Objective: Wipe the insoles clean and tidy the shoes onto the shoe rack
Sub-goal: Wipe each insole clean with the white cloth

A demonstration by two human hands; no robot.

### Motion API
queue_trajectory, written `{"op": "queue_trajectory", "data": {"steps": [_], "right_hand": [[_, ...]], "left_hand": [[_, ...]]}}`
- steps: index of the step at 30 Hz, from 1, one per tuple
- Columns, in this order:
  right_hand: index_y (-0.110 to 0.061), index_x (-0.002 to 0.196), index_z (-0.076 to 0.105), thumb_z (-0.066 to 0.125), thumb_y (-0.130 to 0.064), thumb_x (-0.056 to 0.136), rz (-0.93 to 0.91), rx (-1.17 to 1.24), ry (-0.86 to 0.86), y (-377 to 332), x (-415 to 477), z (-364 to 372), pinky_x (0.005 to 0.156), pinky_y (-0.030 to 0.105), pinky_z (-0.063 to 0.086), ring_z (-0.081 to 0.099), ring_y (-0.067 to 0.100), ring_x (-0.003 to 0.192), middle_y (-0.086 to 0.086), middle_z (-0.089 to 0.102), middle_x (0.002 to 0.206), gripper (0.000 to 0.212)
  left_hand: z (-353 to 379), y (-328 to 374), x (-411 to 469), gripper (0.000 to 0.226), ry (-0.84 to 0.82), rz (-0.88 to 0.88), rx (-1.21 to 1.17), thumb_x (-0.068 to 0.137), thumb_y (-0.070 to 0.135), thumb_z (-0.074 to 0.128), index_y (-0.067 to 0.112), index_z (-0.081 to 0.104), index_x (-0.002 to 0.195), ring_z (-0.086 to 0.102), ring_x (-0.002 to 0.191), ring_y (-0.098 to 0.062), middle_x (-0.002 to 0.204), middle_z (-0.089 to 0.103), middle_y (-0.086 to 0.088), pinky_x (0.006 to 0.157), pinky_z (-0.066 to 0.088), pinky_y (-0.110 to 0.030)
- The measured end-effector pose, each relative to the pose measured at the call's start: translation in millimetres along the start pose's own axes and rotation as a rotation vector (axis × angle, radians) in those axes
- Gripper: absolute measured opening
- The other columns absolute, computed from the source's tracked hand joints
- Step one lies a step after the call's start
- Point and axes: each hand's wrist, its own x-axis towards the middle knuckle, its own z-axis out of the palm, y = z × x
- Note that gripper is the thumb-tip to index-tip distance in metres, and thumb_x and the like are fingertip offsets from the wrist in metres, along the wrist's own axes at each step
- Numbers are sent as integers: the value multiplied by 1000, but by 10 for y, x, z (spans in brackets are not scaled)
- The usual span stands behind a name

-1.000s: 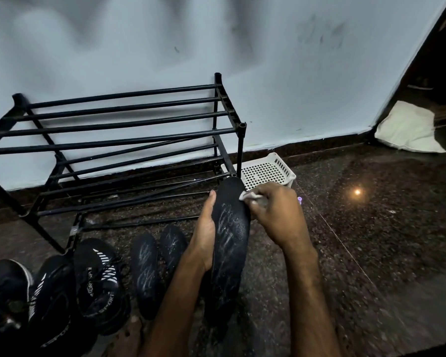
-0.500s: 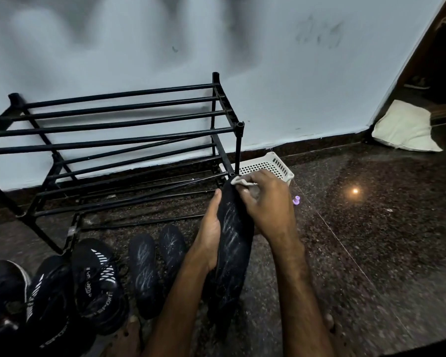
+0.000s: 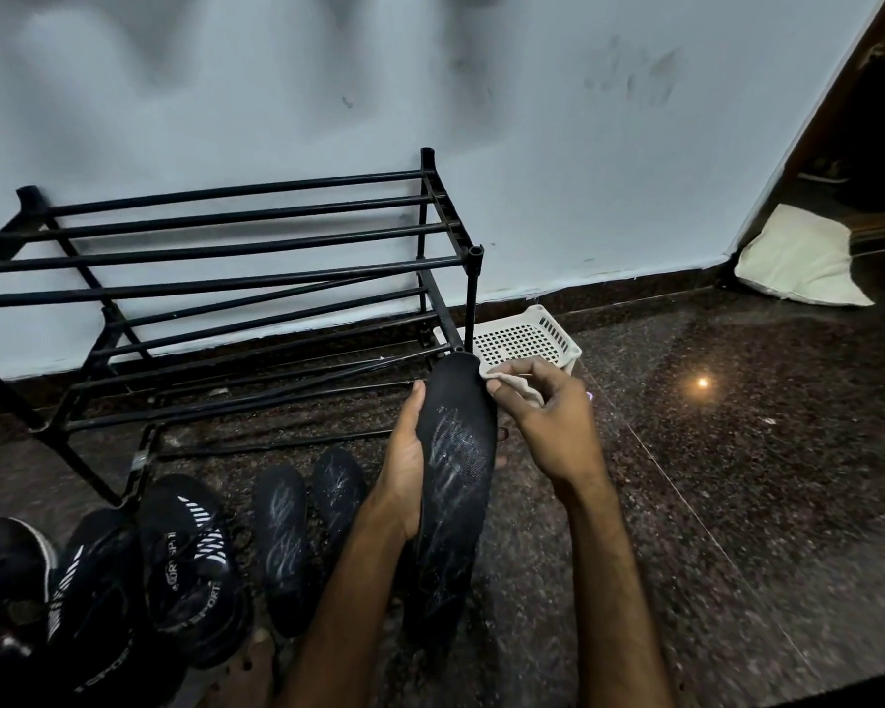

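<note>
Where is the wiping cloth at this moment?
Head view, centre: the white cloth is pinched in the right hand, at the far tip of the black insole that the left hand holds, just in front of the white perforated basket.

The rack (image 3: 226,280) stands against the wall (image 3: 277,94), with a basket (image 3: 524,339) just right of it. Shoes (image 3: 185,564) and two insoles (image 3: 282,544) lie before it, and a pillow (image 3: 798,258) lies far right.

insole (image 3: 456,452): black, white-streaked, upright, before rack's (image 3: 226,247) right post.
shoes (image 3: 190,564): black, front-left of rack.
cloth (image 3: 514,383): white, at insole tip.
</note>
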Motion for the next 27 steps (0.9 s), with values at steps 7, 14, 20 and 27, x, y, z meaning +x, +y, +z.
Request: {"op": "queue_trajectory", "data": {"steps": [7, 14, 20, 27], "right_hand": [[-23, 90, 71, 75, -20, 84, -21, -23, 128, 9, 41, -12, 64, 37, 60, 69, 12, 70, -5, 74, 83, 8], [-22, 94, 73, 74, -16, 84, -134, -435, -33, 7, -13, -71, 86, 25, 55, 58, 3, 89, -8, 58, 104, 12], [-21, 87, 74, 78, -13, 81, -225, -491, -54, -21, 15, -119, 81, 34, 58, 61, 8, 86, -8, 60, 93, 10], [-25, 82, 74, 79, -16, 81, -149, -469, -191, -68, -56, -138, 75, 28, 57, 63, 9, 81, -13, 61, 89, 11]], "left_hand": [[27, -53, -50, 82, -64, -23, 111, 92, 72, 32, 6, 57, 135, 63, 109, -31, 127, 63, -20, 100, 45, -51], [33, -25, -21, 93, -52, -4, 99, 86, 79, 24, 7, 57, 133, 67, 100, -30, 123, 65, -20, 79, 56, -44], [81, -43, -52, 88, -30, -5, 198, 89, 75, 14, 13, 60, 131, 69, 98, -24, 121, 68, -15, 72, 58, -40], [146, -65, -72, 86, -29, 24, 116, 91, 72, 20, 5, 58, 130, 69, 100, -27, 119, 68, -19, 80, 58, -38]]}}
